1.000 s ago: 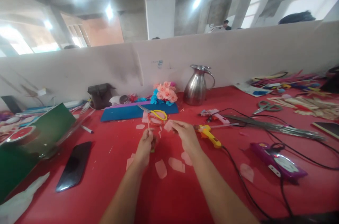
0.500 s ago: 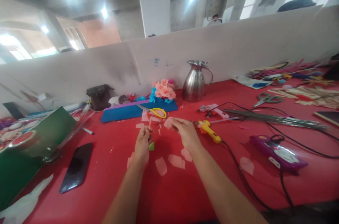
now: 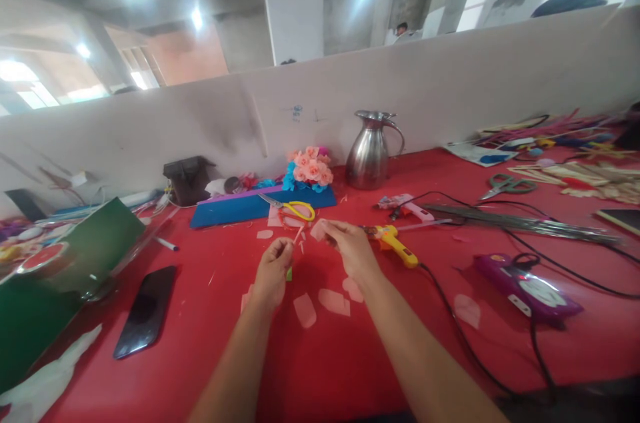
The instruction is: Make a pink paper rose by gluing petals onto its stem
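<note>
My left hand (image 3: pixel 273 271) is closed in a pinch on a thin pink stem (image 3: pixel 299 235) that points up and to the right. A pale pink paper petal (image 3: pixel 318 230) is pinched between the fingertips of my right hand (image 3: pixel 353 248). The stem and the petal are close together but look apart. Below my hands, several cut petals (image 3: pixel 305 311) lie on the red table (image 3: pixel 330 370). Yellow-handled scissors (image 3: pixel 295 209) rest just beyond my hands, on pink paper. Partly hidden by my left hand is a small green piece (image 3: pixel 289 274).
Right of my hands lie a yellow glue gun (image 3: pixel 397 246) with a trailing cable, a pink glue gun (image 3: pixel 406 206), wires (image 3: pixel 520 224) and a purple power box (image 3: pixel 530 290). A steel jug (image 3: pixel 368 153) and peach paper flowers (image 3: pixel 311 168) stand behind. A phone (image 3: pixel 145 313) lies left.
My left hand has turned and shifted slightly right, so the pink stem now shows more clearly beside the petal. My right hand stays almost in place with the petal.
</note>
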`<state>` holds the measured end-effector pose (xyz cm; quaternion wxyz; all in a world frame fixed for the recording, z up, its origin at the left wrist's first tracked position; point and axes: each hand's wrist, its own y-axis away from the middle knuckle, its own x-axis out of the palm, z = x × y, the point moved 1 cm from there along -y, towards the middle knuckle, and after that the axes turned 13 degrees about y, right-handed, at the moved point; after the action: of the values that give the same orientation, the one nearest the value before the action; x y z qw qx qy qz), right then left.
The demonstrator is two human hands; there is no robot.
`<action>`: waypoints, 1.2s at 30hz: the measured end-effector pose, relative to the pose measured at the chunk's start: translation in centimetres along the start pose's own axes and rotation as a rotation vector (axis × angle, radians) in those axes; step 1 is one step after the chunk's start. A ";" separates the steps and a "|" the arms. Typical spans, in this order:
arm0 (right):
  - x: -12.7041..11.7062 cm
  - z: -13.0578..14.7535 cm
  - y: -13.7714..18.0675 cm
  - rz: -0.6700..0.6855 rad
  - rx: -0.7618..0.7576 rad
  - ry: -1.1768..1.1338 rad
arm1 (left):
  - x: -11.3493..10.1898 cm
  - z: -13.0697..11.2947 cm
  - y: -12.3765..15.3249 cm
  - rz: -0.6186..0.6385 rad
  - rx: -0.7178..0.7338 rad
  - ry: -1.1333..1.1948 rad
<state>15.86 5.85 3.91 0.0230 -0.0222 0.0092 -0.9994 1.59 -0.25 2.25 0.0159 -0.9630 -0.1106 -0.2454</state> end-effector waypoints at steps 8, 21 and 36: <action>0.1 -0.4 -0.2 0.019 -0.004 0.018 | -0.5 0.2 -0.4 0.010 0.129 -0.274; 0.6 -0.3 0.4 0.008 -0.042 0.141 | -0.4 -0.4 -0.1 0.060 -0.180 0.239; 0.9 -0.9 0.8 0.015 -0.240 0.511 | 0.0 0.2 0.4 0.119 -0.206 0.175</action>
<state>14.95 5.01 3.00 0.0245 0.2280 0.1329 -0.9642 1.78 -0.62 2.13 -0.0588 -0.9394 -0.0259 -0.3368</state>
